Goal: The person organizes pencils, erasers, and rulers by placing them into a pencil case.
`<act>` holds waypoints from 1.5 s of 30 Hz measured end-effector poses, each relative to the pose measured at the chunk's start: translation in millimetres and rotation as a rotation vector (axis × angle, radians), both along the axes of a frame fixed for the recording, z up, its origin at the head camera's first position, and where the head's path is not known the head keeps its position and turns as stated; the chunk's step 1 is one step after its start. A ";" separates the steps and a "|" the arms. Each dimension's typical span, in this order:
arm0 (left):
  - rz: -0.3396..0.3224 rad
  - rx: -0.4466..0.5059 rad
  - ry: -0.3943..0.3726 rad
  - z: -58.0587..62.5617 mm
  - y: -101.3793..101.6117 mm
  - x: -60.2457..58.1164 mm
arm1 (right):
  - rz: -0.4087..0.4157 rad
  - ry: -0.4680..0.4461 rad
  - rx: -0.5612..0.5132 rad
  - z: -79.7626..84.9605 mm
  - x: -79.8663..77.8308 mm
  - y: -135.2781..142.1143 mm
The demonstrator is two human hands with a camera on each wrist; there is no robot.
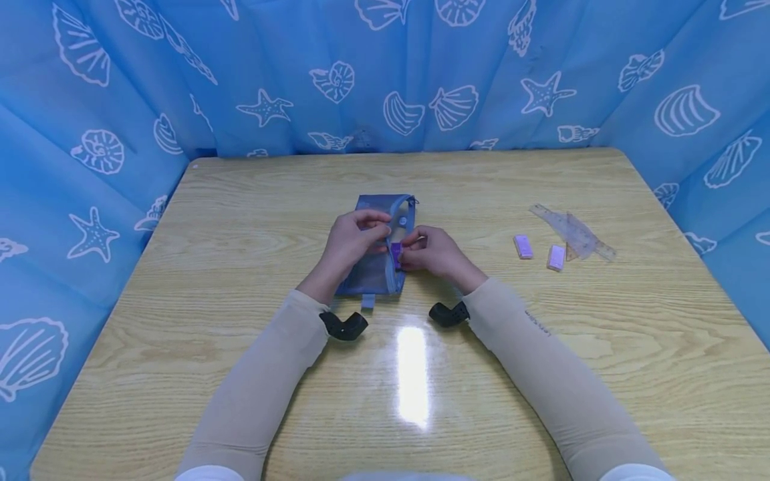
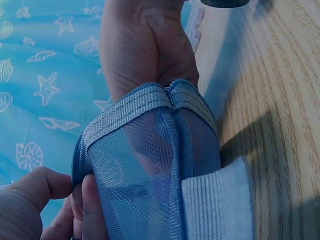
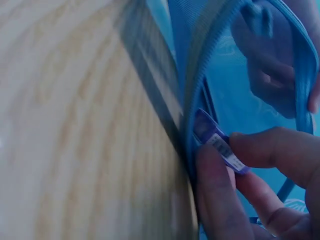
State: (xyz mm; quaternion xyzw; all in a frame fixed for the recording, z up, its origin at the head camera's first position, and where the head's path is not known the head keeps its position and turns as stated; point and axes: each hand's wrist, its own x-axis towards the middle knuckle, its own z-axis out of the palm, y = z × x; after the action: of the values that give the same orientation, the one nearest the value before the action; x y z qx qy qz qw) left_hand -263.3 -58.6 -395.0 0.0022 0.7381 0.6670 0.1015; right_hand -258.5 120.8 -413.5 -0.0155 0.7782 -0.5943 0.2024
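A blue mesh zip pouch (image 1: 367,274) lies on the wooden table in front of the person, its zipped mouth spread apart on the right side. My left hand (image 1: 355,240) pinches the pouch's upper edge between thumb and fingers, which the left wrist view shows at the zip band (image 2: 125,112). At the mouth, my right hand (image 1: 433,252) holds a small purple block with a white barcode label (image 3: 220,142) between thumb and fingers. The block's far end sits inside the opening, beside the zip edge. A purple shape shows faintly through the mesh in the left wrist view.
To the right lie two small lilac blocks (image 1: 523,246), one nearer the rulers. Beyond them a clear ruler (image 1: 565,227) overlaps a transparent set square (image 1: 571,252). A blue shell-print curtain (image 1: 361,100) borders the table's back and sides. Black wrist mounts (image 1: 344,327) jut below both wrists.
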 end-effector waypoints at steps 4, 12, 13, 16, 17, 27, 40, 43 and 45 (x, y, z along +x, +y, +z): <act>0.002 0.002 0.002 -0.6 0.3 -0.4 | -0.026 0.018 -0.014 -1.8 1.2 -3.5; 0.003 -0.004 -0.011 0.1 -0.3 0.0 | -0.026 0.030 0.006 -3.6 2.2 -4.2; 0.002 -0.005 -0.011 -0.2 -0.4 -0.3 | -0.025 0.034 0.011 -4.0 2.1 -4.3; 0.000 -0.006 -0.014 -0.7 -0.7 -0.7 | -0.028 0.043 0.026 -5.7 1.4 -5.0; -0.001 -0.008 -0.014 -1.0 -0.7 -0.8 | -0.031 0.045 0.033 -6.3 1.2 -5.3; 0.003 -0.003 -0.002 -0.4 -1.5 -0.6 | -0.040 0.090 0.101 -8.9 -0.1 -6.9; 0.020 -0.007 -0.017 1.4 -2.4 -1.1 | 0.102 0.028 0.126 24.1 -2.9 22.3; 0.019 -0.008 -0.017 0.9 -2.7 -1.3 | 0.084 0.017 0.137 39.1 -6.3 43.1; 0.017 -0.007 -0.015 0.8 -3.0 -1.1 | 0.061 0.017 0.157 47.5 -9.0 60.4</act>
State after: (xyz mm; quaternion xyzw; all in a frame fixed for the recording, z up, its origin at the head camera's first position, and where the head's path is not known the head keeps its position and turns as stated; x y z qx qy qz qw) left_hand -264.4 -61.6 -394.1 -0.0094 0.7397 0.6651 0.1015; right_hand -267.5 181.1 -366.0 -0.0283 0.8232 -0.5250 0.2145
